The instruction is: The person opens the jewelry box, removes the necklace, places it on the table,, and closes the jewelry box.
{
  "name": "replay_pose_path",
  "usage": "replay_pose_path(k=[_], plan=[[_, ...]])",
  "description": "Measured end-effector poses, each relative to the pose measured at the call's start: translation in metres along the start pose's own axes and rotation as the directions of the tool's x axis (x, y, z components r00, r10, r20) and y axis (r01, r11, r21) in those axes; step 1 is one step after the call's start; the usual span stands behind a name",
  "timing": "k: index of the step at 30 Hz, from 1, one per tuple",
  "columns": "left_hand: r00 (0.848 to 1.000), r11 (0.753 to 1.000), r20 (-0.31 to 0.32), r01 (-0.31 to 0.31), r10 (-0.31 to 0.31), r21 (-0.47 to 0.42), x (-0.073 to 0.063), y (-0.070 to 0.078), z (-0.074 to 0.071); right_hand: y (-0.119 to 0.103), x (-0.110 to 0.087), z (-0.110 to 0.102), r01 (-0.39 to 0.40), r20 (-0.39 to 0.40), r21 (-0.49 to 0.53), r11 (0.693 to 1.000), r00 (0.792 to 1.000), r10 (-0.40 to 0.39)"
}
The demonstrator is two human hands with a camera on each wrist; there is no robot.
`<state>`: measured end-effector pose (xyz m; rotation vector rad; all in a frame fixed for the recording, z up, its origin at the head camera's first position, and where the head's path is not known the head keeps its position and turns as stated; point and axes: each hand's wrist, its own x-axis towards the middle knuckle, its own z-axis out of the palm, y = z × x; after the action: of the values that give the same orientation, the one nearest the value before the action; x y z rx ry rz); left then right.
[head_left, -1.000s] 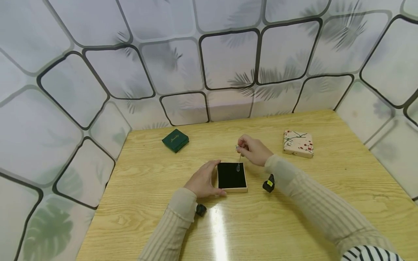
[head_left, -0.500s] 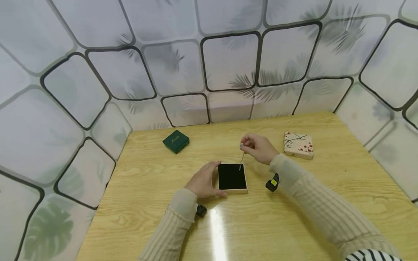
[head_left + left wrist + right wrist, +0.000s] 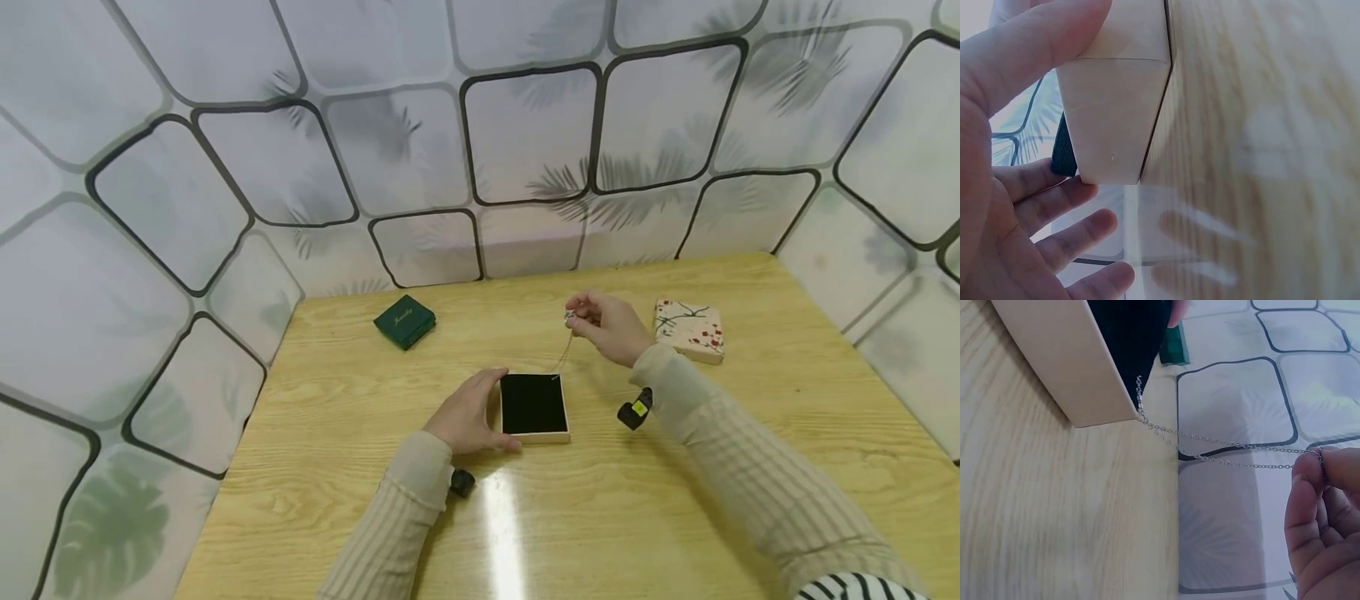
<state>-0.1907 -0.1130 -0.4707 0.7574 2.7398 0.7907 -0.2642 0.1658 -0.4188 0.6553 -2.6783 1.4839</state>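
Observation:
A shallow cream box (image 3: 542,437) with a black lining (image 3: 532,402) sits on the table. My left hand (image 3: 467,417) holds it from the left side, thumb along the near wall and fingers at the far corner. Beyond the box's far right corner, my right hand (image 3: 607,329) pinches a thin silver chain (image 3: 1140,400) between thumb and forefinger. Two strands of it slant down from the fingertips, and the lower end lies over the box's corner, against the black lining. Something small and shiny shows at the pinching fingertips.
A dark green box (image 3: 405,322) with gold lettering lies at the back left of the wooden table (image 3: 337,417). Right of my right hand lies a cream box with a red floral pattern (image 3: 687,329). Patterned cloth walls (image 3: 525,142) stand around the table's back and sides.
My right hand has moved right and a little away, drawing the chain's lower end from over the lining to the box's far right corner. The left hand and box have stayed put.

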Motion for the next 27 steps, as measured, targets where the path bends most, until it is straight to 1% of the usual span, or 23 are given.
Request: replay_pose_path(k=[5, 10, 20, 24, 27], plan=[[1.000, 1.000, -0.002, -0.004, 0.004, 0.000, 0.000, 0.001, 0.000, 0.001, 0.002, -0.007, 0.000, -0.035, 0.014, 1.000, 0.999, 0.000], [1.000, 1.000, 0.002, 0.001, -0.001, 0.002, -0.001, 0.001, -0.001, 0.002, 0.000, -0.012, -0.011, -0.057, 0.000, 1.000, 0.998, 0.011], [1.000, 1.000, 0.008, 0.007, -0.007, 0.004, -0.001, 0.001, 0.000, 0.005, -0.004, -0.023, -0.074, -0.103, 0.032, 0.997, 0.992, 0.077], [1.000, 1.000, 0.007, 0.005, -0.005, -0.005, -0.001, 0.001, 0.000, 0.008, -0.005, -0.027, -0.087, -0.122, 0.050, 0.995, 0.988, 0.092], [1.000, 1.000, 0.005, 0.003, -0.003, -0.009, -0.001, 0.001, -0.001, 0.010, -0.006, -0.030, -0.090, -0.133, 0.045, 0.995, 0.986, 0.096]])
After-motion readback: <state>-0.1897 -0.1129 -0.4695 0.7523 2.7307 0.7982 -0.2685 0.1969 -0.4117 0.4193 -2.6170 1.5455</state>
